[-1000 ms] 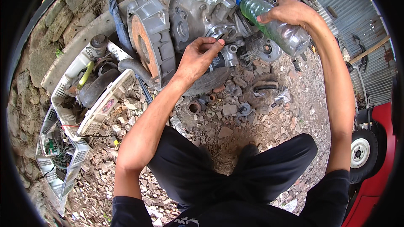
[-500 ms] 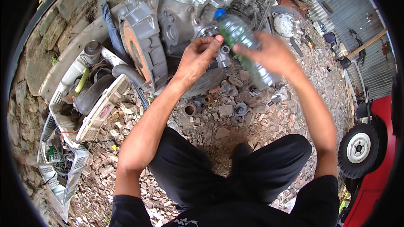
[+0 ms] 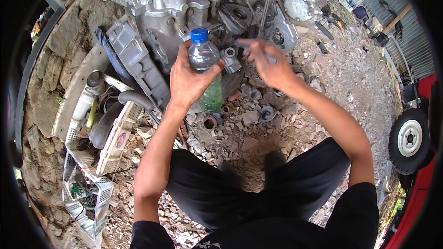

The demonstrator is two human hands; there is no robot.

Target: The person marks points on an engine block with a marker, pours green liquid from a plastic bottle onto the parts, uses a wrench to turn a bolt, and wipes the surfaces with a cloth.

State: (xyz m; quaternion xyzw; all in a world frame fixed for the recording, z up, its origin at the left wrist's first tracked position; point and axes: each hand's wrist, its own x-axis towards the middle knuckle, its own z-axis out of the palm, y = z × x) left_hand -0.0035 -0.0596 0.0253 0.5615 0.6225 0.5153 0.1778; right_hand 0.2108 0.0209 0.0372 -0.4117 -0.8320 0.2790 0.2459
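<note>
With our left hand (image 3: 188, 82) we are gripping a clear plastic bottle (image 3: 203, 59) just left of the frame's centre, the fingers wrapping its far left side and the thumb pressing across its front. The bottle's blue cap (image 3: 199, 35) is pointing toward the upper edge, and green is showing in the lower part. Our right hand (image 3: 270, 66) is hovering a little to the right, apart from the bottle; it is blurring, its fingers spreading partly open toward the upper left, and we cannot tell whether they are holding anything small.

Between the hands, a metal fitting (image 3: 230, 60) is sitting beside the bottle. Below, a rusty pipe piece (image 3: 210, 122) and a flanged metal part (image 3: 266, 114) are lying on the rubble ground (image 3: 323, 106). A large engine casing (image 3: 170, 7) is filling the top, with a grey ribbed housing (image 3: 137, 60) leaning at upper left and a round metal cover (image 3: 301, 8) resting at upper right.

Farther out, we are seeing a white plastic frame (image 3: 121, 140) lying at left before a stone wall (image 3: 39, 150), our black trousers (image 3: 302, 180) spreading along the bottom, and a wheel (image 3: 410, 138) standing at the right edge.
</note>
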